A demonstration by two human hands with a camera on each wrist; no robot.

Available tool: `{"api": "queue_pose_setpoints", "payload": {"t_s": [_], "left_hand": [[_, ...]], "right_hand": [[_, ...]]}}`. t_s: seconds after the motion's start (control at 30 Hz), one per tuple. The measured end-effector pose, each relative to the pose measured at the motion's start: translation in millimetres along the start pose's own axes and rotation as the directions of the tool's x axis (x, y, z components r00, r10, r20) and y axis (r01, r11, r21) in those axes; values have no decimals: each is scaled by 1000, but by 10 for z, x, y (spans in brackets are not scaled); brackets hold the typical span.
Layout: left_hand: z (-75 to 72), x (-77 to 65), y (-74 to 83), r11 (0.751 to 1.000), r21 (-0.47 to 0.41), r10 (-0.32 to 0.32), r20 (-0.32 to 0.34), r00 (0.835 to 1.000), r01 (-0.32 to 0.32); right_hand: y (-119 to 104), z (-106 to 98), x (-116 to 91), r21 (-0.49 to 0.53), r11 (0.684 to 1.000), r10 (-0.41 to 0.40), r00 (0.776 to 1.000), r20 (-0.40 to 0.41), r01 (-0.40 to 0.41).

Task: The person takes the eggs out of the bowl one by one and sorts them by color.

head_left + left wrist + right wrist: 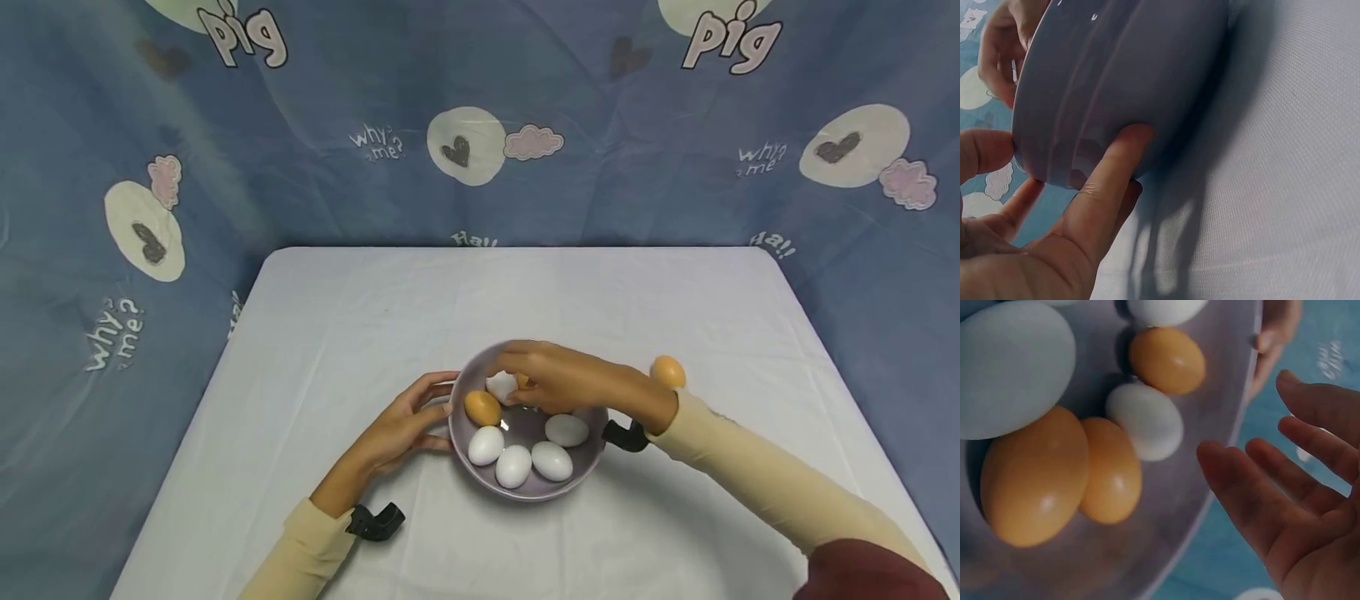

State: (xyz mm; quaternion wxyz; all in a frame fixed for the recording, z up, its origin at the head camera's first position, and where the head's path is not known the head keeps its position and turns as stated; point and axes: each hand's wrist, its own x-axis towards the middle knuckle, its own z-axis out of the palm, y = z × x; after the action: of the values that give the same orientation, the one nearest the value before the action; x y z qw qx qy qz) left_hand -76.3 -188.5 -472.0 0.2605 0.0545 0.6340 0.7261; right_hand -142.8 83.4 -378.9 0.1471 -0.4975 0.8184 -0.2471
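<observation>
A purple-grey bowl (525, 427) stands on the white-covered table, with several white eggs (513, 467) and a few brown eggs (482, 408) inside. At its left side is my left hand (401, 429); in the left wrist view the nearly straight fingers (1107, 178) press against the bowl's outer wall (1116, 81). My right hand (551, 375) reaches over the far part of the bowl and hides some eggs. In the right wrist view, thumb and fingers (1241, 487) are spread apart with nothing between them, beside a white egg (1145, 422) and two brown eggs (1035, 478).
One more brown egg (667, 372) lies on the table (375, 308) right of the bowl, just beyond my right forearm. A blue printed cloth (600, 192) hangs behind the table and along its sides. Black straps (377, 522) sit at both wrists.
</observation>
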Motion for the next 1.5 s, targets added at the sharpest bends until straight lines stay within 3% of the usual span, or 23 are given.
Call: {"api": "queue_pose_setpoints", "payload": {"t_s": [0.23, 0.5, 0.67, 0.8, 1.1, 1.33, 1.5], "left_hand": [[-5, 3, 2, 1000, -3, -2, 5, 1000, 2], [4, 0, 29, 1000, 9, -1, 10, 1000, 1], [20, -9, 37, 1000, 13, 0, 8, 1000, 0], [30, -14, 46, 1000, 10, -2, 6, 1000, 2], [24, -8, 50, 1000, 13, 2, 4, 1000, -2], [16, -12, 43, 1000, 11, 1, -1, 1000, -1], [18, -14, 44, 1000, 2, 0, -1, 1000, 0]], "right_hand": [[37, 137, 212, -116, 993, -22, 998, 63, 29], [28, 231, 326, -51, 998, -40, 990, 138, 47], [-2, 288, 354, -65, 998, 28, 978, 204, -15], [13, 353, 374, -61, 998, 21, 965, 262, -5], [49, 384, 404, -60, 993, -83, 961, 264, 103], [61, 384, 415, -101, 990, -62, 952, 299, 97], [51, 328, 385, -72, 996, -38, 957, 288, 61]]}}
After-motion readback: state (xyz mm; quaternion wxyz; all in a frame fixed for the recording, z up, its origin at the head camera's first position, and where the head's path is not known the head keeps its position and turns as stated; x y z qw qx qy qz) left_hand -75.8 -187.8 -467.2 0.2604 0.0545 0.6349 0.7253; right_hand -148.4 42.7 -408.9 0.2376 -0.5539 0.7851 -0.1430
